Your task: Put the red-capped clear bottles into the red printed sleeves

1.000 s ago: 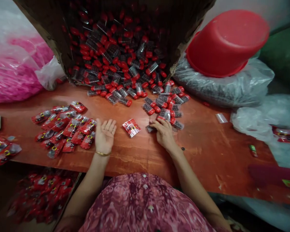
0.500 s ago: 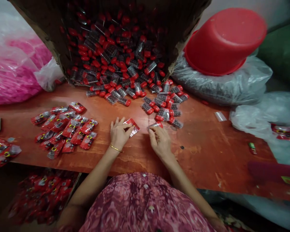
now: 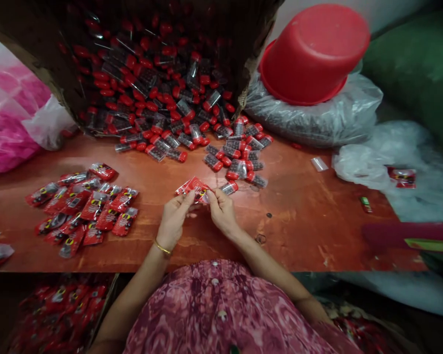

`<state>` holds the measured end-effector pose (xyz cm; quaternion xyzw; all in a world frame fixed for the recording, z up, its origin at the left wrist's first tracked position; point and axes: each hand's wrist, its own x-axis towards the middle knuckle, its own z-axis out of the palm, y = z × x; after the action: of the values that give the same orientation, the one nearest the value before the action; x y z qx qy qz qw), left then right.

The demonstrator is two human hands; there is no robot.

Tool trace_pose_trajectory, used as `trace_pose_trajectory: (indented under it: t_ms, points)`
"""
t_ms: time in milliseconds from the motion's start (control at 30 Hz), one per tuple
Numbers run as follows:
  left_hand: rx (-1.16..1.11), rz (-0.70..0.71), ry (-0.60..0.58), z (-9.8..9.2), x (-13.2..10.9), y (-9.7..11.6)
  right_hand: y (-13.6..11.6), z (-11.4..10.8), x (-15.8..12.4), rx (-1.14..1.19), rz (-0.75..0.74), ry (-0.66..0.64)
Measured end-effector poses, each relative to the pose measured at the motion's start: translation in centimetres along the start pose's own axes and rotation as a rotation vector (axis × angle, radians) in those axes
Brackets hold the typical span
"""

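Between my hands is a small red printed plastic packet (image 3: 194,185), raised just off the wooden table. My left hand (image 3: 173,219) pinches its left side between thumb and fingers; a gold bangle circles that wrist. My right hand (image 3: 223,212) has its thumb and fingers closed on the packet's right edge. Just beyond the right fingertips lies a clear container with a red cap (image 3: 229,188), dark inside. More such red-capped containers (image 3: 237,168) lie loose behind it. To the left of my left hand spreads a pile of filled red packets (image 3: 96,205).
A tipped cardboard box (image 3: 260,42) at the back spills many red-capped containers. An upturned red bucket (image 3: 313,54) rests on a plastic sack (image 3: 299,123) at the right. Pink goods in a clear bag (image 3: 11,118) stand at far left. More red packets (image 3: 59,314) lie below the table edge.
My right hand has left the red-capped container and moved left to grip the packet, which both hands now hold. The head view has turned slightly, so the scene sits further left.
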<state>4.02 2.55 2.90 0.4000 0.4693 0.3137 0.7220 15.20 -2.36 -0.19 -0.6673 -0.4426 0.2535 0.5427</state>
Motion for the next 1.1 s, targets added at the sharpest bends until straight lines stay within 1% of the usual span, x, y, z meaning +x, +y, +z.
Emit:
trace_pose_trajectory:
  t_ms: [33,67,133,200,233,300,367,433,500,567,633,700,767,800,833,900,933,1000,1067,1100]
  points:
    - [-0.044,-0.048,-0.013,0.1,-0.1,0.1,0.0,0.0,-0.1,-0.026,-0.016,-0.01]
    - [-0.074,-0.068,-0.004,0.2,-0.1,0.1,0.0,-0.1,-0.2,-0.05,-0.028,-0.028]
    - [-0.09,-0.056,0.033,0.4,-0.1,0.1,0.1,-0.4,-0.2,-0.106,-0.036,-0.074]
    - [-0.074,-0.027,0.066,0.5,0.1,0.0,0.3,-0.9,0.2,-0.226,-0.046,-0.093]
    - [-0.072,-0.013,0.082,0.5,0.3,0.0,0.5,-1.3,0.5,-0.324,-0.056,-0.072]
    - [-0.096,-0.003,0.102,0.5,0.5,0.0,1.1,-2.1,1.1,-0.575,-0.067,0.023]
    - [-0.136,-0.024,0.093,0.4,0.8,0.1,1.8,-3.1,1.5,-0.809,-0.052,0.104]
    - [-0.167,-0.047,0.077,0.2,0.9,0.2,2.5,-4.0,1.2,-0.957,-0.035,0.104]
    - [-0.186,-0.063,0.062,0.1,0.9,0.2,3.0,-4.7,0.4,-1.019,-0.071,0.059]
    - [-0.197,-0.083,0.051,0.0,0.9,0.1,3.4,-5.4,-0.6,-1.023,-0.135,0.028]
    - [-0.203,-0.097,0.039,0.0,0.9,0.1,3.9,-5.9,-1.4,-1.017,-0.163,0.048]
    - [-0.204,-0.101,0.032,0.1,0.9,0.1,4.5,-6.3,-1.8,-1.015,-0.142,0.109]
    - [-0.201,-0.096,0.033,0.2,0.7,0.2,5.2,-6.7,-1.8,-0.97,-0.13,0.163]
    - [-0.199,-0.089,0.034,0.2,0.6,0.2,5.5,-6.9,-1.7,-0.912,-0.139,0.171]
    - [-0.197,-0.076,0.034,0.3,0.5,0.3,5.7,-7.1,-1.6,-0.827,-0.15,0.173]
    - [-0.195,-0.038,0.031,0.5,0.3,0.5,5.3,-7.3,-1.7,-0.582,-0.14,0.183]
    - [-0.193,-0.017,0.027,0.5,0.2,0.5,4.9,-7.3,-1.9,-0.435,-0.104,0.189]
    - [-0.183,0.018,0.016,0.6,0.0,0.5,3.3,-7.3,-2.5,-0.135,0.033,0.167]
    - [-0.158,0.039,0.001,0.7,0.0,0.3,1.3,-7.1,-3.2,0.098,0.181,0.093]
    - [-0.14,0.049,-0.01,0.6,0.0,0.2,0.4,-7.0,-3.4,0.174,0.235,0.053]
